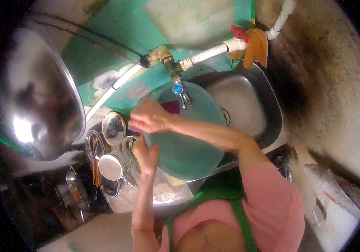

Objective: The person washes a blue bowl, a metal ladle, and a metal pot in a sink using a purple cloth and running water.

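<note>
A large pale green basin (188,155) stands under the tap, partly over the sink, with water in it. At its left rim my right hand (150,117) is closed, reaching across from the right. Purple cloth (135,129) shows under its fingers, and a darker purple patch (171,107) lies behind the wrist at the basin. Just below, my left hand (147,156) is closed by the rim, thumb up. A pale curved edge (128,145) shows beside its fingers; what it holds is mostly hidden.
A metal tap (184,96) hangs over the basin from white pipes with a red valve (239,33). A dark-rimmed sink (272,113) lies right. At left are a white cup (111,167), chopsticks (97,172), a round lid (114,128) and a big shiny metal bowl (41,96).
</note>
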`<state>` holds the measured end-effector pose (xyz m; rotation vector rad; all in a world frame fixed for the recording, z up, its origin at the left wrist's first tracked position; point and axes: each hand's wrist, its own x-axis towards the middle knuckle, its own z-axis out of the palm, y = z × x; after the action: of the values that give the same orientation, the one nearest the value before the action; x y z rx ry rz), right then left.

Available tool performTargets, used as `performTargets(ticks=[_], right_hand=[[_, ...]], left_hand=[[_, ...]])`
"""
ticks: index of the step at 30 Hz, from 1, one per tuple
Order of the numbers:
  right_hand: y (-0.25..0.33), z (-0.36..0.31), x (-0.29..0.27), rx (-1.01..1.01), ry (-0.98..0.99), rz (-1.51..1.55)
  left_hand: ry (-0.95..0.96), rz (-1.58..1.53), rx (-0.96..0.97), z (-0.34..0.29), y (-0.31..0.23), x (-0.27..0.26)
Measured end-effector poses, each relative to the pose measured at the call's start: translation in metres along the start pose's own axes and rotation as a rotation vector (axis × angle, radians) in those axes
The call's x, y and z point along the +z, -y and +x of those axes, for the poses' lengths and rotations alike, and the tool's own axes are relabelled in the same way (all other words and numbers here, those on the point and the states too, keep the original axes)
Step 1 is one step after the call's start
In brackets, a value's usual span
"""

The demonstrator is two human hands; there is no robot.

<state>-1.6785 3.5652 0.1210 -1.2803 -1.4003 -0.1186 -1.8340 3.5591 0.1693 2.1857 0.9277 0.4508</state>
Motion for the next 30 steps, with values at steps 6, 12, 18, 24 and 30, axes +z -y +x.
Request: performTargets(ticks=[6,12,18,24,30], right_hand=[[-0.096,-0.039,-0.013,0.416,-0.093,-0.112],[-0.039,0.001,0.018,0.143,0.037,-0.093],[-0.076,-0.013,-0.005,0.462,-0.025,-0.038],[-0.018,0.018,-0.028,0.284,0.067,-0.119],[0.035,-0.001,-0.002,0.096,0.167,0.004]], left_hand=[[-0.094,-0.143,-0.121,-0.034,0.006,0.001],[-0.072,-0.1,-0.131,-0.024,0.008,-0.017],[-0.079,-0.061,-0.032,-0.041,-0.004,-0.021],[-0.105,0.263,-0.013,0.005,-0.009,-0.024],[-0.083,0.126,0.233,0.008,0.003,0.011]])
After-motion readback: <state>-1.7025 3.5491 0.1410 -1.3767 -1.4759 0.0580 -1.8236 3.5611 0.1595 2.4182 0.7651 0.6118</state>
